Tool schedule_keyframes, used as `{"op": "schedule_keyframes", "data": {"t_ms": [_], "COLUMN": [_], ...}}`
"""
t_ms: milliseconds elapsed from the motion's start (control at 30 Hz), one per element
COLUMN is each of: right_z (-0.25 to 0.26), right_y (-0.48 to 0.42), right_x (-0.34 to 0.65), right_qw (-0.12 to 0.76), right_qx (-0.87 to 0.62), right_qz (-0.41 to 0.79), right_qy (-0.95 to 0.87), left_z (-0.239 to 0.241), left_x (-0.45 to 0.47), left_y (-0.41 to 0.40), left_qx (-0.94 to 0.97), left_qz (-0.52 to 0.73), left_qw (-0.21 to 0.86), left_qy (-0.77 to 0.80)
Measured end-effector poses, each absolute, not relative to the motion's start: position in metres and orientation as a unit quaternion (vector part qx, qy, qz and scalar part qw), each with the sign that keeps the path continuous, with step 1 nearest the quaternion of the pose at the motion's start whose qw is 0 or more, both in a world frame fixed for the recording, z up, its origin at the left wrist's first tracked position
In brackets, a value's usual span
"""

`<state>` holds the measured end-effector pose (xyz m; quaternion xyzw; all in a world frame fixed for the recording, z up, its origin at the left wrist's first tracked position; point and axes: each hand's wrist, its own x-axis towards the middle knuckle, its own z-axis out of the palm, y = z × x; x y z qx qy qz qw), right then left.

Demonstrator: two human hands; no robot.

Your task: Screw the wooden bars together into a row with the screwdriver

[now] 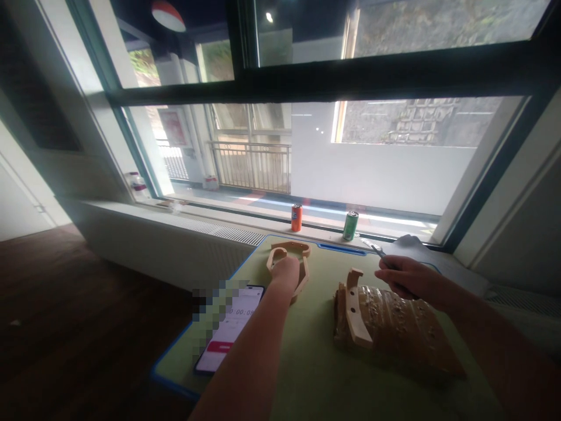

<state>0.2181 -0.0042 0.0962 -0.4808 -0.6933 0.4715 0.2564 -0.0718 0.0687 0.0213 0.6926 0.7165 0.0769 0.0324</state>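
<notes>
My left hand [287,270] is closed at a pale curved wooden piece [276,256] on the green tabletop [307,362]; my own hand hides part of the grip. Just behind it lies a similar wooden piece [293,244]. In my right hand [405,275] is a slim tool with a dark handle and a thin metal end [376,249], pointing up and left; whether it is a knife or a screwdriver I cannot tell. Below that hand, a wooden piece with dark holes [354,310] rests across the left end of a block wrapped in brown tape [403,333].
A phone [234,327] showing a timer lies left of my left forearm. On the windowsill stand an orange can [297,218] and a green can [350,225]. Blue edging [175,386] borders the table. A radiator [175,240] runs along the wall below the window.
</notes>
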Motion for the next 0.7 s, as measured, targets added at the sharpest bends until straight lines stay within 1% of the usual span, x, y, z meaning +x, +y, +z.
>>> {"op": "schedule_keyframes", "data": {"t_ms": [300, 533, 600, 700], "right_z": [0.101, 0.108, 0.106, 0.104], "right_y": [-0.007, -0.011, -0.011, -0.010], "right_x": [0.215, 0.213, 0.214, 0.214], "right_qw": [0.248, 0.264, 0.282, 0.298], "right_qx": [-0.494, -0.486, -0.479, -0.478], "right_qz": [0.466, 0.468, 0.462, 0.451], "right_qy": [-0.691, -0.689, -0.692, -0.692], "left_z": [0.020, 0.036, 0.042, 0.052], "left_x": [-0.073, -0.059, -0.048, -0.032], "left_y": [0.068, 0.053, 0.045, 0.031], "left_qx": [0.691, 0.706, 0.729, 0.729], "left_qz": [0.130, 0.220, 0.288, 0.449], "left_qw": [-0.028, -0.028, 0.016, 0.189], "left_qy": [0.711, 0.672, 0.621, 0.481]}}
